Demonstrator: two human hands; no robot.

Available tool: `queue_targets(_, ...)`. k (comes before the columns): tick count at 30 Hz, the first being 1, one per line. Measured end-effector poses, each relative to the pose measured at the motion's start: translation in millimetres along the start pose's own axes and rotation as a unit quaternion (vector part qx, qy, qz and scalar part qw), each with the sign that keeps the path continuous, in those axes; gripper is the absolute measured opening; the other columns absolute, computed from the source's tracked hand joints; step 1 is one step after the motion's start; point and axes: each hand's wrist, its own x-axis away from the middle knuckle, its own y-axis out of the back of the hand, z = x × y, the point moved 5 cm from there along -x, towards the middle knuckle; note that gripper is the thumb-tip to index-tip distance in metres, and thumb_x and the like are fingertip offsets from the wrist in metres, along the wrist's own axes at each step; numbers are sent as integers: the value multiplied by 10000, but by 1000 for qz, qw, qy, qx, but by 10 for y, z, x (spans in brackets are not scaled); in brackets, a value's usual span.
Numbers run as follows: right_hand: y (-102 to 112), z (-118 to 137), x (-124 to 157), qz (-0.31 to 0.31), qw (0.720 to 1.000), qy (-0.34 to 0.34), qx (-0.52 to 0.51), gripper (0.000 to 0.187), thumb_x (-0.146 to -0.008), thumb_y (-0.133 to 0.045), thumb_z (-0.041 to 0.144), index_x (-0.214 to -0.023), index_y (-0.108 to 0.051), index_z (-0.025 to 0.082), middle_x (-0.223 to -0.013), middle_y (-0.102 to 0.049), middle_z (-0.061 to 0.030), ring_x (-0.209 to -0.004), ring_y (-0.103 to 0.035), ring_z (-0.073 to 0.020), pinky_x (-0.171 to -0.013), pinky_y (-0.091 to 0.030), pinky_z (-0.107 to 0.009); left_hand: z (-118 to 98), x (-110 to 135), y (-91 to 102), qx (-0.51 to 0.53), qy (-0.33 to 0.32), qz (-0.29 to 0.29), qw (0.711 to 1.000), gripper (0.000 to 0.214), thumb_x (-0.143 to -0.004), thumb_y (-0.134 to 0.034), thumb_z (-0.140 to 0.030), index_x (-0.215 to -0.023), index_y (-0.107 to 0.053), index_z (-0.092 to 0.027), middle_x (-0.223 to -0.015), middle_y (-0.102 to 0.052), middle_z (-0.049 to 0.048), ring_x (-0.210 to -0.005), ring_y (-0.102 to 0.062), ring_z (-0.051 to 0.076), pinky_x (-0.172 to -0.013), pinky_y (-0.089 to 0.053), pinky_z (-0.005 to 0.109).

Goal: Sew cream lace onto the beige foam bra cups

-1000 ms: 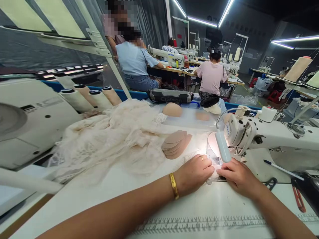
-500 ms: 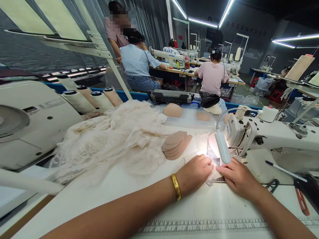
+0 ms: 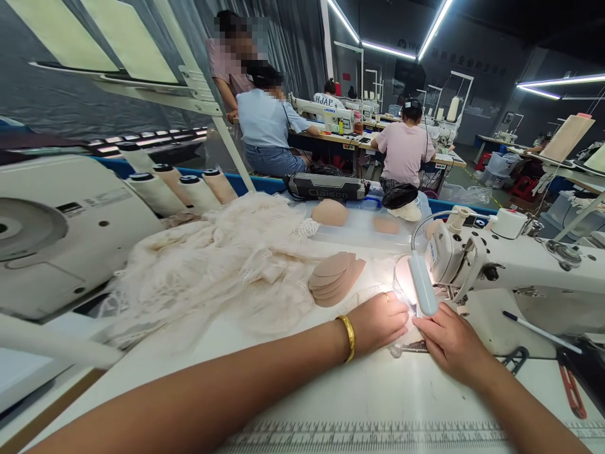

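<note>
My left hand (image 3: 378, 321), with a gold bangle and a ring, lies palm down on a small pale fabric piece (image 3: 399, 347) in front of the needle of the white sewing machine (image 3: 501, 265). Its fingers are pressed together on the fabric. My right hand (image 3: 449, 340) rests beside it, fingers flat on the same piece under the machine's lamp (image 3: 422, 291). A stack of tan oval pads (image 3: 333, 277) lies just beyond my left hand. A heap of cream lace (image 3: 227, 265) spreads to the left.
Thread cones (image 3: 189, 189) stand at the back left beside another white machine (image 3: 61, 227). A clear tray (image 3: 363, 224) holds moulded cups. Red-handled scissors (image 3: 571, 391) and a pen (image 3: 539, 331) lie at the right. Other people sit sewing at tables behind.
Both hands have slid slightly forward toward the needle with the fabric piece. The view has shifted a little.
</note>
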Motion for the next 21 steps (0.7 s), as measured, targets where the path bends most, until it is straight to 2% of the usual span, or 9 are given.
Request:
queue_targets(6,-13,-78,32,-14,999,-27,35,256,-955,-445,93,-1077,-638,209,-924,-608,-71,-797,-514,-217,-571,-349,-295,217,-133,-170,54,-40,24,997,214,-1012,-540,-254,-848,-653,-177,-872,-690,47,-787,-597,198,-811,-489,341)
queue_targets(11,-47,-107,37,-7,998,-45,50,215,-956,-428,93,-955,-608,211,-842,-561,-50,-744,-512,-211,-578,-351,-307,297,-198,-172,87,-56,23,994,230,-992,-541,-201,-791,-651,-201,-847,-689,39,-796,-596,195,-793,-486,325)
queue_targets(15,-47,-102,18,-16,997,-49,56,205,-953,-429,95,-872,-570,220,-815,-546,-44,-716,-501,-208,-564,-339,-314,357,-223,-176,105,-61,19,992,184,-968,-590,-203,-798,-660,-210,-915,-712,47,-857,-613,201,-855,-489,323)
queue_targets(19,-39,-99,23,-17,998,-37,53,210,-938,-435,72,-939,-591,213,-817,-545,-44,-747,-507,-214,-568,-346,-303,397,-235,-160,120,-55,14,991,184,-968,-600,-211,-802,-678,-223,-902,-714,46,-847,-616,193,-883,-492,324)
queue_targets(21,-40,-105,33,-5,998,-36,49,239,-927,-434,56,-993,-606,209,-819,-539,-40,-747,-500,-208,-552,-326,-292,404,-237,-144,123,-41,22,991,170,-978,-580,-225,-863,-704,-232,-930,-718,56,-896,-623,203,-933,-489,343)
